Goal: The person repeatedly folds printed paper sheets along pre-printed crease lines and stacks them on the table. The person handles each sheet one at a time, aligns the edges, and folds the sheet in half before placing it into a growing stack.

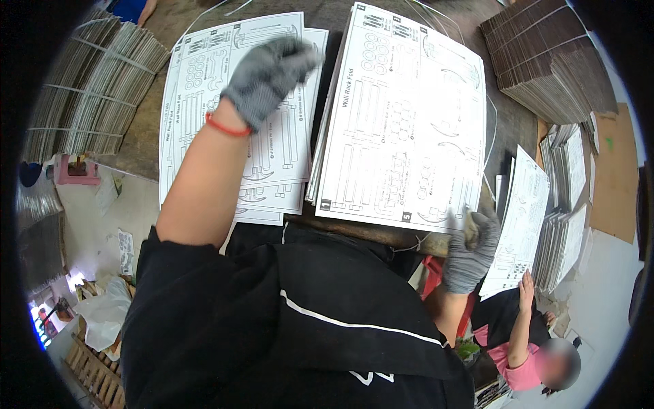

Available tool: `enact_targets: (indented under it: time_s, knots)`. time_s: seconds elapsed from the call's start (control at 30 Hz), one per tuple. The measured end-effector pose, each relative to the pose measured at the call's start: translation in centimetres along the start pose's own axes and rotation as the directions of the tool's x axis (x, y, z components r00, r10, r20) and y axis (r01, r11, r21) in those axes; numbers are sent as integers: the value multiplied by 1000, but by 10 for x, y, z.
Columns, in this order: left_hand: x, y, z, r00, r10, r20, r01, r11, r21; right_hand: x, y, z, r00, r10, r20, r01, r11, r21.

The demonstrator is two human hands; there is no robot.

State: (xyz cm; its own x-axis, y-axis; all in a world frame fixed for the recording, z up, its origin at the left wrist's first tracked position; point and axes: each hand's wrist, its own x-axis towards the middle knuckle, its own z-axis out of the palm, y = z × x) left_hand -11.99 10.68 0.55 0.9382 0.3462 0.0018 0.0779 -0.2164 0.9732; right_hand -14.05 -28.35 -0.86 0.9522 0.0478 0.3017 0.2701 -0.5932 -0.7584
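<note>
My left hand (272,78), in a grey knit glove with a red cord at the wrist, is over the left pile of printed sheets (187,133). Its fingers are curled together, slightly blurred, and no sheet shows in them. At the lower right corner of a thick stack of printed sheets (402,136), my gloved right hand (471,255) has its thumb and fingers apart, smeared a little by motion. Line drawings of hardware parts cover the sheets on both piles. The left pile lies fanned unevenly, and the right stack is squarer and taller.
Strapped bundles of brown board (102,82) stand at the far left, and another bundle (545,58) at the far right. A co-worker (521,354) in pink handles printed sheets (519,225) at the right, beside more stacks (562,238). Loose straps lie along the worktable (507,129).
</note>
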Motion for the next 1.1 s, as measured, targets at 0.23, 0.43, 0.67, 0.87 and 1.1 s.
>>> enact_targets:
  time_s: [0.23,0.43,0.67,0.87,1.1]
  knots:
    - [-72,-16,24,862,-365,353,388,922,5,0,47,-23,977,92,191,-95,995,6]
    - [-68,-19,22,820,-412,397,450,893,-2,-4,37,-22,980,58,192,-77,993,94]
    - [-76,-26,-2,883,-320,343,402,893,-202,-3,20,-6,988,-8,157,-18,986,164]
    - [-101,-69,-113,877,-381,-292,392,920,-22,13,-20,15,974,-136,182,89,965,247]
    - [-154,-147,-235,720,-549,-424,687,481,544,16,-21,50,933,-8,359,-96,958,271]
